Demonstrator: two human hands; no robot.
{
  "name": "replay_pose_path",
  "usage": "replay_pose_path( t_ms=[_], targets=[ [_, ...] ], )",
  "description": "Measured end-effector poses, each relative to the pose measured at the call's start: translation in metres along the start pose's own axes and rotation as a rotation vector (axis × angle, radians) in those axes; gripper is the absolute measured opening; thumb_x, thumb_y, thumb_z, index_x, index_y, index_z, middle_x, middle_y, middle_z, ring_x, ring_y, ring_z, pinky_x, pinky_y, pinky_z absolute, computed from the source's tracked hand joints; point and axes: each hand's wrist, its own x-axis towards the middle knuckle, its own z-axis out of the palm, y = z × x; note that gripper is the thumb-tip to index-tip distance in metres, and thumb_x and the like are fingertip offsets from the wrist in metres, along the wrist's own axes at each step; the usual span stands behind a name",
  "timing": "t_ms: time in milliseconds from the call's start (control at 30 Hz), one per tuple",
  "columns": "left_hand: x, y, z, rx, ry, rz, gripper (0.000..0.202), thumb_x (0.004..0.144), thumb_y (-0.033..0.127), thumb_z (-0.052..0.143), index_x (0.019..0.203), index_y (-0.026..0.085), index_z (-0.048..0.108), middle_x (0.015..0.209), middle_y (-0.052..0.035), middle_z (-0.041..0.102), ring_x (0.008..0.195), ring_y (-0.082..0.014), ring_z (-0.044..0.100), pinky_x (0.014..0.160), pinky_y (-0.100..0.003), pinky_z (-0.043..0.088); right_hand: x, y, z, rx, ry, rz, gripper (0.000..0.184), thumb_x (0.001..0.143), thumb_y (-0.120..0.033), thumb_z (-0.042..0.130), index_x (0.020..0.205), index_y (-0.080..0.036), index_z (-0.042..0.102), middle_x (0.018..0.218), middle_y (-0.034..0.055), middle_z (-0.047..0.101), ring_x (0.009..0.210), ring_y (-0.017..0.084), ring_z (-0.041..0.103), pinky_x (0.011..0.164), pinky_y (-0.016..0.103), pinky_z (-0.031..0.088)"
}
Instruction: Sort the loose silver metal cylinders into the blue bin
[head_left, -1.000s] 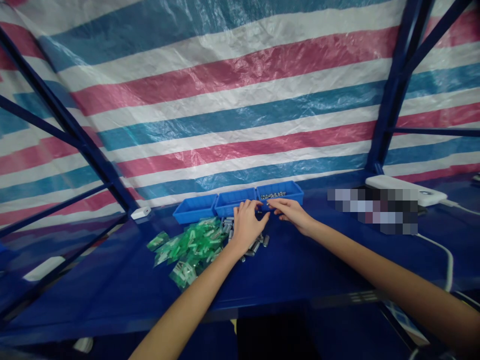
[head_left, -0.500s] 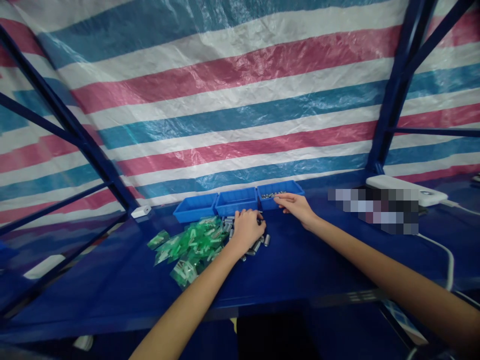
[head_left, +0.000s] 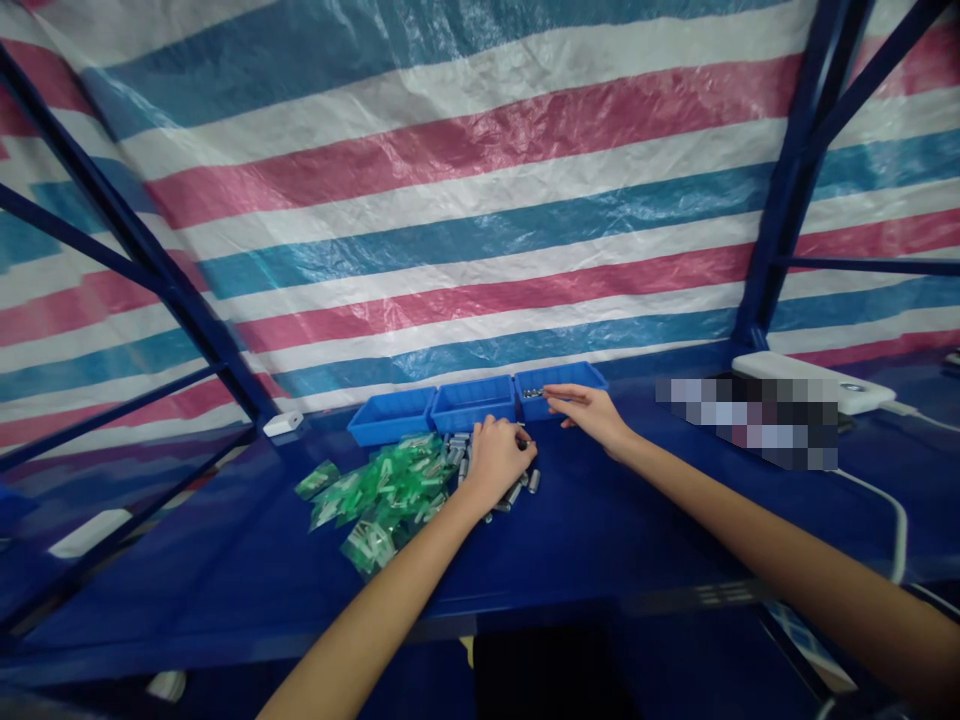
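My left hand [head_left: 496,455] is curled over a pile of small silvery metal cylinders [head_left: 514,492]. A small dark piece shows at its thumb and fingertips, too small to name. My right hand [head_left: 591,415] reaches over the front edge of the right-hand blue bin [head_left: 589,376], fingers stretched out and thumb apart. Small shiny metal parts lie in that bin, partly hidden by those fingers. Left of the cylinders spreads a heap of green-tinted clear plastic packets [head_left: 390,480], touching the pile.
Two more blue bins, the middle one [head_left: 474,392] and the left one [head_left: 394,405], stand in the same row. A white adapter [head_left: 283,424] lies at the back left. On the right are a white power bank [head_left: 814,378], a blurred-out object and a white cable [head_left: 902,520].
My right hand's fingers have stretched out further left across the bin, covering more of the metal parts. My left hand has shifted slightly, and a small piece now shows at its fingertips.
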Motion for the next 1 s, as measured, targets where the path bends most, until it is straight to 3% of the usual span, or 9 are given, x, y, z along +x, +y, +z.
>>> replay_pose_path(
  t_ms=[367,1000],
  targets=[
    [0.0006,0.0009,-0.0007,0.047,-0.01,-0.008,0.015,0.076,0.026,0.055,0.074,0.023,0.07,0.081,-0.0053,0.064,0.087,-0.0233,0.052,0.078,-0.037,0.036,-0.0051,0.0039,0.0036,-0.124,-0.069,-0.005,0.02,0.07,-0.027,0.064,0.087,-0.017,0.071,0.071,0.0042,0.068,0.062,0.012,0.06,0.043,0.017,0.044],
    [0.0011,-0.0064,0.0014,0.133,-0.001,-0.048,0.018,0.074,0.036,0.059,0.07,0.02,0.065,0.085,-0.0091,0.061,0.094,-0.0288,0.051,0.08,-0.042,0.038,-0.008,0.0022,0.0056,-0.125,-0.083,0.0,0.019,0.07,-0.026,0.062,0.085,-0.016,0.07,0.064,0.0018,0.063,0.054,0.009,0.053,0.042,0.017,0.041]
  ],
)
